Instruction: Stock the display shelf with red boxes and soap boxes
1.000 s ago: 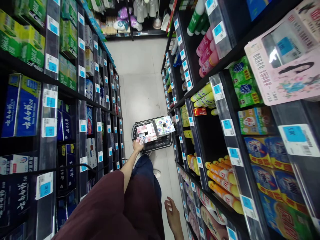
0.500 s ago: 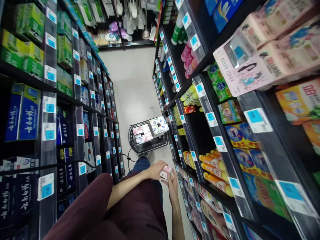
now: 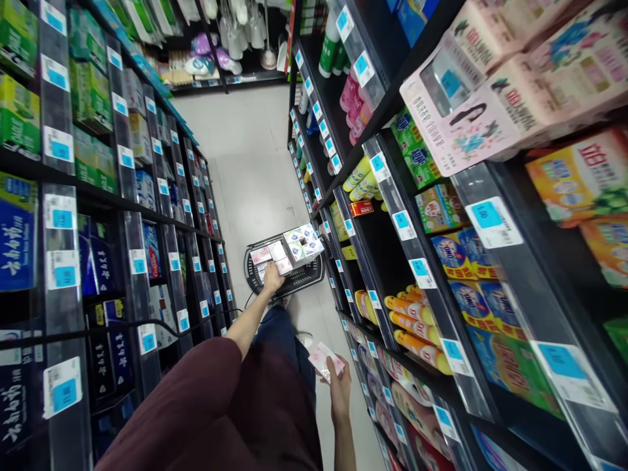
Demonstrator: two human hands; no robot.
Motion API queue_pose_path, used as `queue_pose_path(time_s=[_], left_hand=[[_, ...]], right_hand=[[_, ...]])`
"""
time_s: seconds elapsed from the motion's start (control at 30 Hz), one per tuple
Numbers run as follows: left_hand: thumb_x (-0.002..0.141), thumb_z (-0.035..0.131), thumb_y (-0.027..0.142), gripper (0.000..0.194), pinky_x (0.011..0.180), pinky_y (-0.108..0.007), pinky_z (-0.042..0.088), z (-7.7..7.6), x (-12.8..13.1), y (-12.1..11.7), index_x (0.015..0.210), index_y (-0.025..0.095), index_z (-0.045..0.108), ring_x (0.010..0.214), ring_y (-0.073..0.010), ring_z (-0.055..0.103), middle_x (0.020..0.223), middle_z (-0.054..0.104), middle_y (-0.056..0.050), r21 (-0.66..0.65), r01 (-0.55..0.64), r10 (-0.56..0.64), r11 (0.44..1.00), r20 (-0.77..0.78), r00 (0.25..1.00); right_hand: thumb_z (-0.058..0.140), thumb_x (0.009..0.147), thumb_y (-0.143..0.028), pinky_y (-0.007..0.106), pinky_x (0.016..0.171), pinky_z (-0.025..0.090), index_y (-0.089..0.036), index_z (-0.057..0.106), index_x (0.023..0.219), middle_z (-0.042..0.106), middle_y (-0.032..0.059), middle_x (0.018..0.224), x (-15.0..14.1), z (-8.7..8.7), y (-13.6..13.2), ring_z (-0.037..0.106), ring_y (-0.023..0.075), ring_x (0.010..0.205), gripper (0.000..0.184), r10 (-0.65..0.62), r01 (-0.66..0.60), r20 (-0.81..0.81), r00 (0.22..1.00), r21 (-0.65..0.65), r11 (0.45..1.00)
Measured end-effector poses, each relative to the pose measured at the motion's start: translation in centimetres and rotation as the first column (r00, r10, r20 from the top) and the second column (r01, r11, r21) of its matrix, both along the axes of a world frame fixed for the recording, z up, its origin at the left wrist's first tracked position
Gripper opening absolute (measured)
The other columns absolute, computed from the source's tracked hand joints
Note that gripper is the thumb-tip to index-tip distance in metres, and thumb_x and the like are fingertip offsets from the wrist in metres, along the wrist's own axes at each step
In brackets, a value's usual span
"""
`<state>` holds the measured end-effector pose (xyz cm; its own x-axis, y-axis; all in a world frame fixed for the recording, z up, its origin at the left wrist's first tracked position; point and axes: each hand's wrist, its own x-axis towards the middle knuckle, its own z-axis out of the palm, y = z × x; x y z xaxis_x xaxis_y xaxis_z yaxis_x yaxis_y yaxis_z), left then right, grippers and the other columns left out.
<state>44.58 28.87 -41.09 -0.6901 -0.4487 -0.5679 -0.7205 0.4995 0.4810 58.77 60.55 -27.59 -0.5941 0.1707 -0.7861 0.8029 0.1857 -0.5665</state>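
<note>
In the head view my right hand (image 3: 338, 386) grips a small pink-and-white box (image 3: 324, 361), thumb on top, low beside the right-hand shelves. My left hand (image 3: 273, 278) reaches down into a black basket (image 3: 308, 281) on the floor. Its fingers are closed at the small white-and-pink boxes (image 3: 262, 254) there; what lies between them is hidden. Beside these, a larger open carton (image 3: 303, 243) with colourful printed packs fills the basket's right side.
Shelves of toothpaste boxes (image 3: 17, 229) line the left side, and orange bottles (image 3: 417, 320) stand on the right-hand shelves. Pink multipacks (image 3: 456, 118) jut out at upper right. A black cable (image 3: 161, 322) crosses at the left. Pale floor (image 3: 240, 150) runs ahead.
My left hand has left the pink-and-white box and reached forward into the basket. My right hand now holds that box alone, slightly lower. The view has shifted somewhat.
</note>
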Motion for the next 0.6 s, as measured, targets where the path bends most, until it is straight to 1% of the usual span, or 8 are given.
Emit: queue_pose_path(time_s=[0.07, 0.13, 0.2, 0.27, 0.33, 0.43, 0.53, 0.6], left_hand=[[0.081, 0.074, 0.021, 0.064, 0.106, -0.049, 0.040, -1.8, -0.1, -1.0, 0.138, 0.012, 0.045, 0.131, -0.0343, 0.043, 0.143, 0.043, -0.018, -0.048, -0.019, 0.022, 0.999, 0.065, 0.998], [0.081, 0.074, 0.022, 0.060, 0.104, -0.049, 0.042, -3.1, 0.1, -1.4, 0.134, 0.014, 0.048, 0.128, -0.0333, 0.045, 0.141, 0.045, -0.016, -0.075, -0.012, 0.019, 0.997, 0.104, 0.994], [0.082, 0.074, 0.022, 0.058, 0.104, -0.050, 0.042, -4.0, 0.4, -1.2, 0.133, 0.015, 0.049, 0.128, -0.0332, 0.045, 0.141, 0.046, -0.015, -0.097, -0.001, 0.013, 0.995, 0.120, 0.993], [0.082, 0.073, 0.021, 0.057, 0.104, -0.050, 0.042, -4.5, 0.6, -1.0, 0.133, 0.016, 0.049, 0.129, -0.0332, 0.045, 0.140, 0.046, -0.014, -0.114, 0.000, 0.013, 0.993, 0.120, 0.993], [0.084, 0.071, 0.020, 0.054, 0.103, -0.049, 0.043, -4.7, 0.8, -0.8, 0.133, 0.016, 0.049, 0.129, -0.0326, 0.045, 0.139, 0.047, -0.014, -0.125, -0.011, 0.025, 0.992, 0.112, 0.993], [0.086, 0.069, 0.021, 0.048, 0.100, -0.048, 0.046, -4.7, 0.9, -0.7, 0.130, 0.015, 0.050, 0.125, -0.0313, 0.049, 0.136, 0.050, -0.014, -0.117, -0.042, 0.054, 0.992, 0.104, 0.993], [0.083, 0.073, 0.026, 0.050, 0.098, -0.047, 0.047, -4.2, 1.1, -0.6, 0.127, 0.014, 0.053, 0.117, -0.0293, 0.054, 0.133, 0.052, -0.015, -0.073, -0.075, 0.081, 0.994, 0.086, 0.993], [0.081, 0.077, 0.028, 0.052, 0.099, -0.046, 0.048, -3.5, 1.3, -0.3, 0.125, 0.014, 0.054, 0.116, -0.0283, 0.056, 0.133, 0.053, -0.014, -0.036, -0.109, 0.110, 0.993, 0.054, 0.992]], right_hand=[[0.071, 0.071, -0.072, 0.031, 0.060, 0.056, -0.016, 0.047, 0.129, 0.067, 0.0140, 0.111, 0.6, -0.1, 0.1, 0.071, 0.0249, 0.074, 0.084, -0.013, 0.012, 0.019, 1.000, 0.019, 1.000], [0.072, 0.068, -0.074, 0.031, 0.059, 0.056, -0.015, 0.048, 0.127, 0.068, 0.0140, 0.108, 1.1, -0.1, 0.0, 0.071, 0.0265, 0.075, 0.087, -0.029, 0.027, 0.038, 0.999, 0.040, 0.999], [0.072, 0.066, -0.075, 0.032, 0.057, 0.056, -0.015, 0.049, 0.125, 0.068, 0.0138, 0.106, 1.5, 0.1, -0.1, 0.072, 0.0278, 0.077, 0.088, -0.033, 0.030, 0.053, 0.998, 0.054, 0.998], [0.072, 0.067, -0.075, 0.032, 0.058, 0.056, -0.015, 0.049, 0.126, 0.068, 0.0133, 0.105, 1.8, 0.2, -0.2, 0.072, 0.0283, 0.079, 0.087, -0.027, 0.024, 0.064, 0.998, 0.059, 0.998], [0.072, 0.069, -0.074, 0.032, 0.059, 0.057, -0.015, 0.049, 0.127, 0.068, 0.0129, 0.104, 2.3, 0.3, -0.2, 0.072, 0.0286, 0.081, 0.085, -0.023, 0.020, 0.071, 0.997, 0.054, 0.998], [0.071, 0.071, -0.072, 0.033, 0.062, 0.059, -0.016, 0.049, 0.127, 0.069, 0.0124, 0.105, 3.1, -0.1, 0.1, 0.072, 0.0291, 0.084, 0.083, -0.023, 0.019, 0.079, 0.997, 0.044, 0.999], [0.071, 0.071, -0.072, 0.033, 0.061, 0.058, -0.017, 0.049, 0.127, 0.069, 0.0119, 0.104, 3.8, -0.7, 0.4, 0.071, 0.0297, 0.086, 0.081, -0.018, 0.015, 0.077, 0.997, 0.043, 0.999], [0.071, 0.071, -0.073, 0.033, 0.059, 0.057, -0.016, 0.050, 0.125, 0.070, 0.0112, 0.100, 4.1, -1.1, 0.6, 0.072, 0.0287, 0.080, 0.082, -0.005, 0.003, 0.066, 0.998, 0.032, 0.999]])
